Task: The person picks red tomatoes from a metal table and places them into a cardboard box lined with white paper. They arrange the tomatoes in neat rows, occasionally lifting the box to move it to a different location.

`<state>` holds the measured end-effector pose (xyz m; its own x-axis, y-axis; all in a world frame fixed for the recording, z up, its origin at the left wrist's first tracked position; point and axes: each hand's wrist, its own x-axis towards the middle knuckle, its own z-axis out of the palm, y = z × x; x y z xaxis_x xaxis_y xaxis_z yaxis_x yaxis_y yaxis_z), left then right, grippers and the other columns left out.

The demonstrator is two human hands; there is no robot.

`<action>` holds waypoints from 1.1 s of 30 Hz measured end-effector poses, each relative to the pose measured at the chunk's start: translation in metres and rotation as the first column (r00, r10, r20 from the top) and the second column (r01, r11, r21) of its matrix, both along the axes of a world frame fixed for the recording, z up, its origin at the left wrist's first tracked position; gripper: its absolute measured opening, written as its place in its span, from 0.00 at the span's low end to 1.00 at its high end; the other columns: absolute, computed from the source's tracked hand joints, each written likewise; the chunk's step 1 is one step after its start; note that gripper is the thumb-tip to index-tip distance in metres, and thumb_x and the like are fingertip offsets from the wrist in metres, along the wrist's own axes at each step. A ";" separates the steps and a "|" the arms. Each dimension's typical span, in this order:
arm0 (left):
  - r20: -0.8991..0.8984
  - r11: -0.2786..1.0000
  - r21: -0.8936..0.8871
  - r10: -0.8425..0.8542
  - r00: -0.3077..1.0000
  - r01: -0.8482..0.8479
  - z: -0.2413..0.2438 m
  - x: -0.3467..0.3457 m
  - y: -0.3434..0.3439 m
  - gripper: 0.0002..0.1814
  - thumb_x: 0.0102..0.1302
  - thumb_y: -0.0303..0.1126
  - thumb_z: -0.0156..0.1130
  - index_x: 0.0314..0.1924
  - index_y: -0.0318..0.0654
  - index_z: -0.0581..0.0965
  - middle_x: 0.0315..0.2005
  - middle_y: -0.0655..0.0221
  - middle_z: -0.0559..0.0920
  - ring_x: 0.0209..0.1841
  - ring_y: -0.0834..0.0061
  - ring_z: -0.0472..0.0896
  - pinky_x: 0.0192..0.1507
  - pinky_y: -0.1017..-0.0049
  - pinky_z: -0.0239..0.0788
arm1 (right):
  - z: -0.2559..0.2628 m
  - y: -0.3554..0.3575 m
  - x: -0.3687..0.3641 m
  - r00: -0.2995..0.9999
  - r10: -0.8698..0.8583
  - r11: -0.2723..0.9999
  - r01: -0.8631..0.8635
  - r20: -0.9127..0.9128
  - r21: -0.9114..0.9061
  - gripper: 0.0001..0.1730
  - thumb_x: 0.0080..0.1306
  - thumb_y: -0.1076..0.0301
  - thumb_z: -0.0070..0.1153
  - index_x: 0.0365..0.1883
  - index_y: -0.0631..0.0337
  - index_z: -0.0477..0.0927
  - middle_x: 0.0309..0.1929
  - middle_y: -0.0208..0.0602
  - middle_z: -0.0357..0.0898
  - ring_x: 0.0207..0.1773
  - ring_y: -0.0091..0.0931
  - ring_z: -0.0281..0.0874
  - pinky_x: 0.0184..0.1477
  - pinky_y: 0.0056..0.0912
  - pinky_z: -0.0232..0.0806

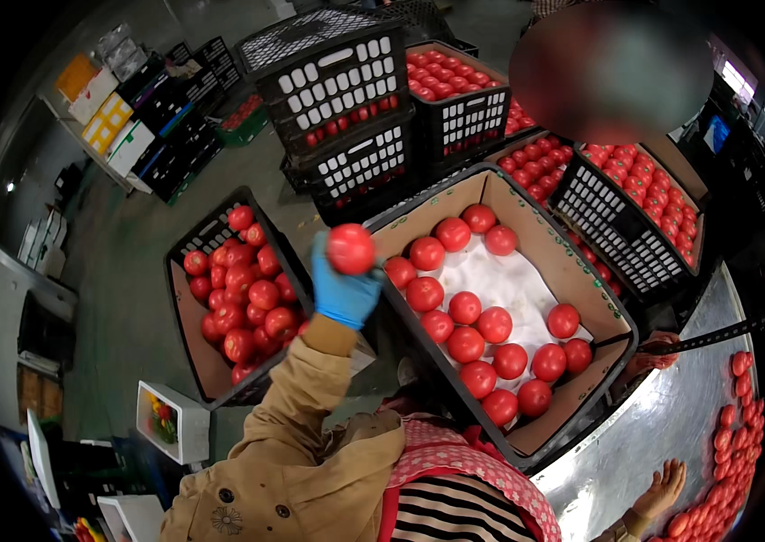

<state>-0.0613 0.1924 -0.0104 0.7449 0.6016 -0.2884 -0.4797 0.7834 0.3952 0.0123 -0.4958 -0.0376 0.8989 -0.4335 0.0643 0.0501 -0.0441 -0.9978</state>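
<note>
My left hand [345, 293], in a blue glove, grips a red tomato [351, 249]. It is raised between two lined crates, near the left rim of the larger one. That black crate [579, 261] has a cardboard lining and white sheeting [491, 271] at its bottom, with loose tomatoes [466, 344] around the sides and front. To the left, another black crate [186, 345] holds a heap of tomatoes [239, 281]. My bare right hand [660, 489] is at the lower right over a metal table [599, 467], fingers extended, holding nothing visible. Many tomatoes [714, 494] lie along the table's far side.
Stacked black crates [355, 81] of tomatoes stand ahead. A tilted crate [619, 230] full of tomatoes sits right of the lined one. What looks like another person's hand [657, 352] is by the table's edge. White foam boxes [186, 427] lie lower left. A blurred patch hides the upper right.
</note>
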 end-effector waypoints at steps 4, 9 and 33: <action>-0.003 0.905 0.079 0.420 0.907 -0.419 -0.016 -0.072 0.069 0.30 0.57 0.60 0.56 0.46 0.41 0.73 0.38 0.61 0.79 0.39 0.61 0.79 0.37 0.68 0.73 | 0.015 0.080 0.025 0.995 0.094 0.995 -0.093 -0.035 0.027 0.21 0.69 0.65 0.45 0.58 0.61 0.66 0.49 0.38 0.73 0.47 0.26 0.74 0.39 0.19 0.66; -0.639 0.790 0.612 0.521 0.566 -0.035 -0.074 -0.129 0.107 0.24 0.60 0.47 0.59 0.50 0.38 0.73 0.45 0.59 0.78 0.51 0.61 0.76 0.45 0.68 0.70 | 0.012 0.179 0.034 0.935 0.355 0.930 -0.353 -0.001 0.105 0.13 0.68 0.65 0.49 0.47 0.62 0.73 0.36 0.35 0.77 0.33 0.21 0.75 0.29 0.17 0.66; -0.725 -0.136 0.402 0.557 0.405 0.906 -0.063 -0.202 0.087 0.31 0.63 0.53 0.49 0.56 0.34 0.70 0.50 0.52 0.73 0.52 0.54 0.71 0.60 0.54 0.54 | 0.028 0.530 -0.063 0.287 0.956 0.243 -0.887 -0.056 -0.392 0.09 0.69 0.73 0.45 0.43 0.68 0.74 0.38 0.33 0.75 0.39 0.20 0.71 0.46 0.22 0.65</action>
